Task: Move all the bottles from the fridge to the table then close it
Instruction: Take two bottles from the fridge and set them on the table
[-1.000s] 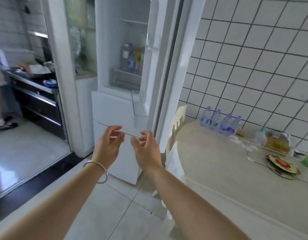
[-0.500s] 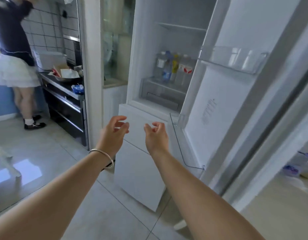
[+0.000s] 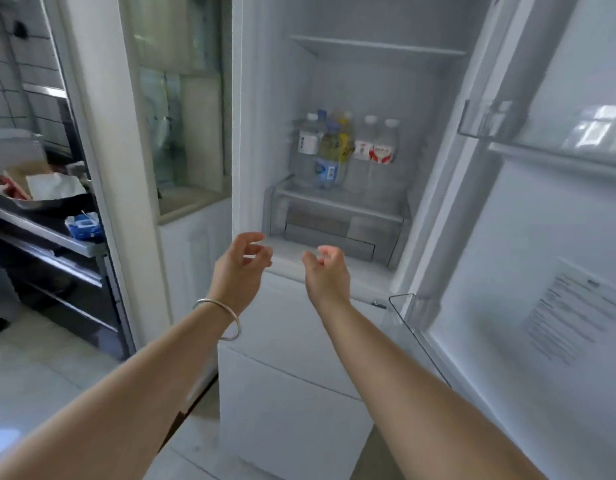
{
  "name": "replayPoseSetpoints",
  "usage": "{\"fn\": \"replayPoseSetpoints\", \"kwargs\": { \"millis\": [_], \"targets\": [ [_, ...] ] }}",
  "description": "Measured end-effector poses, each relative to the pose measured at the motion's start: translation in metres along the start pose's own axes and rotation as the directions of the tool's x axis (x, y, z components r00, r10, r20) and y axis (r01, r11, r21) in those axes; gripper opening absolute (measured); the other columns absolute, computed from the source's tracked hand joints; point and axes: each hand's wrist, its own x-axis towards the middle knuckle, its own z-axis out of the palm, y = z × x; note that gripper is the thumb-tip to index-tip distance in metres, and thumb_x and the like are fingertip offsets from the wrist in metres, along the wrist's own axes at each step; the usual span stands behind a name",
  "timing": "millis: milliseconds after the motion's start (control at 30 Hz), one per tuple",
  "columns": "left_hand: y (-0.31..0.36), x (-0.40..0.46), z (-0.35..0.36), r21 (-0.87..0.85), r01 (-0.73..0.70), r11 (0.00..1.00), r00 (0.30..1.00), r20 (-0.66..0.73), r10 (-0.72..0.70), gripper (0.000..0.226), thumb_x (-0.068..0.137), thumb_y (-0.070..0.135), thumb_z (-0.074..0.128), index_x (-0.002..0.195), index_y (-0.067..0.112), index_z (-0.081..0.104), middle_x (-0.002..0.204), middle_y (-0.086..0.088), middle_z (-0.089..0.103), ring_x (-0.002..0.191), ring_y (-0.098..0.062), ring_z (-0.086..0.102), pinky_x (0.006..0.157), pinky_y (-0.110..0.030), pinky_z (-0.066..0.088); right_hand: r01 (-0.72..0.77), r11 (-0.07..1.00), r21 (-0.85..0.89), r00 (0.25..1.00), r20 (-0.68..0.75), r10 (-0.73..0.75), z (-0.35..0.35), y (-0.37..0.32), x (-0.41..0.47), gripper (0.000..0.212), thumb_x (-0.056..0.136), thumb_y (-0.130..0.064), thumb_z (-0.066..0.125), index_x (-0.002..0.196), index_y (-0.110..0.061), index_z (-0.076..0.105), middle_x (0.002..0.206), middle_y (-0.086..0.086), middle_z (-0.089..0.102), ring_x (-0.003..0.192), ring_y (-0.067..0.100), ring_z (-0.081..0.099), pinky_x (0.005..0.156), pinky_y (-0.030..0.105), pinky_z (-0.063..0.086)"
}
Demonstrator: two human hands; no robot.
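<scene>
Now both hands are empty: the left hand [image 3: 242, 268] and right hand [image 3: 327, 271] hover below the fridge [image 3: 351, 81] opening with fingers loosely curled and apart, holding nothing. The bottles [image 3: 337, 150] stand bunched on the lower shelf [image 3: 337, 199], touching one another, well above and beyond the hands. Best, I judge, to reach up past the shelf lip, take the front blue-labelled bottle [image 3: 327, 157] first around its middle, and lift it straight out so its neighbours don't topple; the door [image 3: 559, 237] is wide open
</scene>
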Motion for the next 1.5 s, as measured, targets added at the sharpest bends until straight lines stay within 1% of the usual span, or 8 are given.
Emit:
{"fn": "replayPoseSetpoints", "kwargs": {
  "millis": [433,633,767,867,967,1033,1167,1500],
  "targets": [
    [-0.047,0.225,0.056,-0.129,-0.013,0.992,0.971,0.236,0.044,0.018,0.091,0.016,0.056,0.098,0.032,0.053,0.085,0.010,0.061,0.076,-0.015,0.059,0.056,-0.017,0.046,-0.015,0.999,-0.038,0.959,-0.282,0.004,0.058,-0.010,0.190,0.044,0.087,-0.034,0.061,0.124,-0.012,0.049,0.109,0.005,0.061,0.098,0.020,0.057,0.076,0.023,0.033],
    [-0.070,0.303,0.099,-0.131,0.013,0.991,0.985,0.174,0.010,0.018,0.085,0.022,0.062,0.102,0.027,0.057,0.084,0.008,0.060,0.077,-0.018,0.059,0.072,-0.030,0.048,0.007,0.999,-0.041,0.960,-0.278,-0.018,0.067,-0.002,0.278,0.050,0.083,-0.034,0.066,0.126,-0.015,0.049,0.113,0.003,0.062,0.100,0.019,0.058,0.080,0.024,0.037],
    [-0.066,0.352,0.134,-0.216,0.063,0.974,0.993,0.114,-0.039,0.026,0.086,0.012,0.060,0.112,0.017,0.057,0.094,-0.001,0.057,0.069,-0.008,0.052,0.060,-0.014,0.045,0.066,0.997,0.043,0.967,-0.248,-0.053,0.064,-0.008,0.340,0.052,0.079,-0.031,0.071,0.123,-0.019,0.046,0.110,-0.001,0.058,0.093,0.013,0.055,0.079,0.025,0.042],
    [-0.064,0.387,0.154,-0.216,0.006,0.976,0.998,0.067,0.008,0.032,0.078,0.018,0.063,0.109,0.020,0.054,0.110,-0.008,0.059,0.087,-0.014,0.056,0.081,-0.027,0.046,0.159,0.981,0.108,0.959,-0.255,-0.127,0.061,-0.010,0.378,0.058,0.076,-0.027,0.076,0.123,-0.019,0.044,0.099,-0.015,0.050,0.089,0.003,0.052,0.069,0.005,0.039],
    [-0.056,0.412,0.167,-0.157,-0.096,0.983,0.994,0.027,0.102,0.025,0.083,0.007,0.062,0.100,0.024,0.054,0.101,0.004,0.054,0.085,0.005,0.052,0.075,-0.012,0.041,0.227,0.966,0.126,0.945,-0.268,-0.187,0.062,-0.006,0.409,0.057,0.073,-0.023,0.079,0.117,-0.021,0.044,0.097,-0.016,0.047,0.084,-0.005,0.049,0.063,-0.006,0.036],
    [-0.056,0.428,0.176,-0.111,-0.162,0.981,0.987,-0.007,0.162,0.032,0.083,0.005,0.062,0.111,0.019,0.057,0.105,0.004,0.052,0.093,-0.001,0.052,0.073,-0.003,0.038,0.266,0.956,0.123,0.937,-0.266,-0.226,0.066,-0.003,0.426,0.056,0.070,-0.023,0.082,0.112,-0.026,0.046,0.100,-0.014,0.049,0.089,-0.001,0.052,0.067,-0.001,0.039],
    [-0.073,0.455,0.190,-0.112,-0.142,0.984,0.989,-0.058,0.136,0.050,0.083,0.021,0.066,0.129,0.012,0.047,0.121,-0.002,0.049,0.114,-0.016,0.050,0.093,-0.021,0.039,0.371,0.915,0.159,0.911,-0.253,-0.326,0.073,0.005,0.455,0.055,0.063,-0.013,0.086,0.097,-0.041,0.052,0.100,-0.017,0.062,0.093,0.001,0.064,0.078,0.014,0.051],
    [-0.083,0.489,0.204,-0.161,-0.069,0.985,0.997,-0.052,0.061,0.059,0.069,0.046,0.075,0.114,0.012,0.058,0.103,0.004,0.068,0.086,-0.002,0.065,0.064,-0.009,0.047,0.319,0.936,0.146,0.915,-0.306,-0.264,0.084,0.013,0.478,0.060,0.053,-0.032,0.088,0.099,-0.032,0.050,0.103,-0.002,0.064,0.092,0.008,0.065,0.079,0.024,0.054]
  ]
}}
